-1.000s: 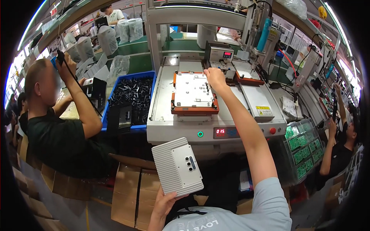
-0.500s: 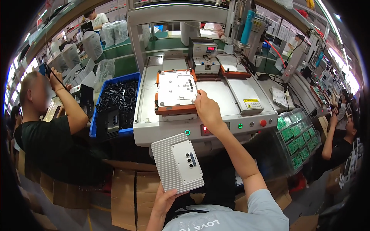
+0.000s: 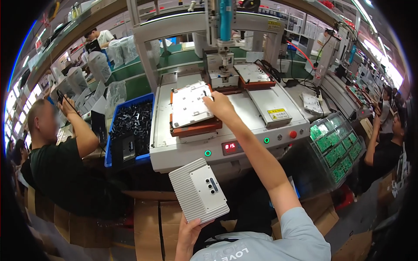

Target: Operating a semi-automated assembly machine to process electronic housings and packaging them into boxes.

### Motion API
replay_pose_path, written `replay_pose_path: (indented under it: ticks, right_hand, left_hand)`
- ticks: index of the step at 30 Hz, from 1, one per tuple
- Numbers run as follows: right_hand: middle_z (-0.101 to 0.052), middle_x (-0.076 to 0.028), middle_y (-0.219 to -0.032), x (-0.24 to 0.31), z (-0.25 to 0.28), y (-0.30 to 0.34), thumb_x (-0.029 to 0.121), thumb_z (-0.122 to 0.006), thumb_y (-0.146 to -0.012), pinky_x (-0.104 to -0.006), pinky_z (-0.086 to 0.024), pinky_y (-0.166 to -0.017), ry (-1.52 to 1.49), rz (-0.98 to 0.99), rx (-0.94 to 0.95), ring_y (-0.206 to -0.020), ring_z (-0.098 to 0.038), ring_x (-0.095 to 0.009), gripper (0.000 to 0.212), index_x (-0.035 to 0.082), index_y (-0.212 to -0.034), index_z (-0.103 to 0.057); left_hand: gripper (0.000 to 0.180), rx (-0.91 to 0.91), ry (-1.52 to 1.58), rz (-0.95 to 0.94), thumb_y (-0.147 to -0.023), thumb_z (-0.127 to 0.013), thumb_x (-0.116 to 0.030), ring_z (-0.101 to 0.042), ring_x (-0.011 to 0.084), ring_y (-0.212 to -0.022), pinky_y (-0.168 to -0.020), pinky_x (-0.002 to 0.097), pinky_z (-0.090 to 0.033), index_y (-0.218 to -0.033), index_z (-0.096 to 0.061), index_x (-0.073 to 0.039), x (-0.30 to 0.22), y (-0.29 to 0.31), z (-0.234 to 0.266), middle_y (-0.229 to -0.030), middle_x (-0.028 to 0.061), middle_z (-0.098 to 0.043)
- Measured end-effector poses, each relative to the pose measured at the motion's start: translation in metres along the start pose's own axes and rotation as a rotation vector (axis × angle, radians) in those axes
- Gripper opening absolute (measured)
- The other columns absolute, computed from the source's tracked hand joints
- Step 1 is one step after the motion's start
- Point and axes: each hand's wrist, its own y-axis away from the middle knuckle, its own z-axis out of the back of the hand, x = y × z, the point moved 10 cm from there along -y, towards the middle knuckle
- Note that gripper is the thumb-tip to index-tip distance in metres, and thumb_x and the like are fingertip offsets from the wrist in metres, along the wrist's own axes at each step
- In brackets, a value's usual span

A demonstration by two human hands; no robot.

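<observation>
My left hand grips the lower edge of a silver-grey finned metal housing, held tilted in front of the machine. A raised flat panel on the housing carries several dark round and slot-shaped ports. Out over the machine bed, my right hand is closed on the right edge of a flat white plate with small fittings on top. The plate sits askew over an orange-brown fixture, its right side apparently raised. My fingertips are partly hidden at its edge.
A screw-driving head hangs above a metal feeder unit. A second fixture stands right of it. Left is a blue bin of black parts; right, a clear tray of green circuit boards. A co-worker sits at left.
The white plate has turned and tilted off square with its fixture, with my right hand at its edge. The screw-driving head has shifted left over the feeder. My left hand still holds the housing.
</observation>
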Motion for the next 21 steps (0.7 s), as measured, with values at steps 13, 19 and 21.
replay_pose_path:
  ticks: [13, 19, 21]
  right_hand:
    - [-0.067, -0.009, -0.112, -0.025, 0.095, 0.060, 0.022, -0.063, -0.095, -0.0285, -0.051, -0.088, -1.105, 0.002, 0.111, -0.101, -0.064, -0.014, 0.039, -0.006, -0.122, -0.061]
    - [-0.067, -0.011, -0.115, -0.082, 0.284, 0.179, 0.021, -0.064, -0.095, -0.0314, -0.052, -0.093, -0.660, 0.364, -0.386, -0.106, -0.065, -0.018, 0.043, -0.003, -0.130, -0.056]
    - [-0.067, -0.009, -0.115, -0.140, 0.307, 0.195, 0.024, -0.063, -0.096, -0.0300, -0.051, -0.092, -1.004, -0.046, -0.380, -0.105, -0.065, -0.016, 0.041, -0.002, -0.127, -0.058]
  left_hand:
    - [0.068, -0.148, -0.185, -0.049, -0.087, -0.067, -0.020, -0.054, 0.0376, -0.125, -0.100, 0.0535, -0.048, -0.146, -0.039, 0.000, -0.002, 0.008, -0.010, -0.140, 0.0198, -0.051]
    - [0.071, -0.138, -0.120, 0.062, -0.084, -0.066, -0.006, -0.056, 0.0352, -0.124, -0.099, 0.0484, -0.051, -0.148, -0.036, -0.002, 0.011, -0.003, -0.010, -0.139, 0.0180, -0.052]
    - [0.071, -0.132, -0.146, 0.088, -0.084, -0.066, -0.006, -0.056, 0.0346, -0.124, -0.099, 0.0481, -0.051, -0.148, -0.037, -0.002, 0.016, -0.007, -0.011, -0.139, 0.0175, -0.053]
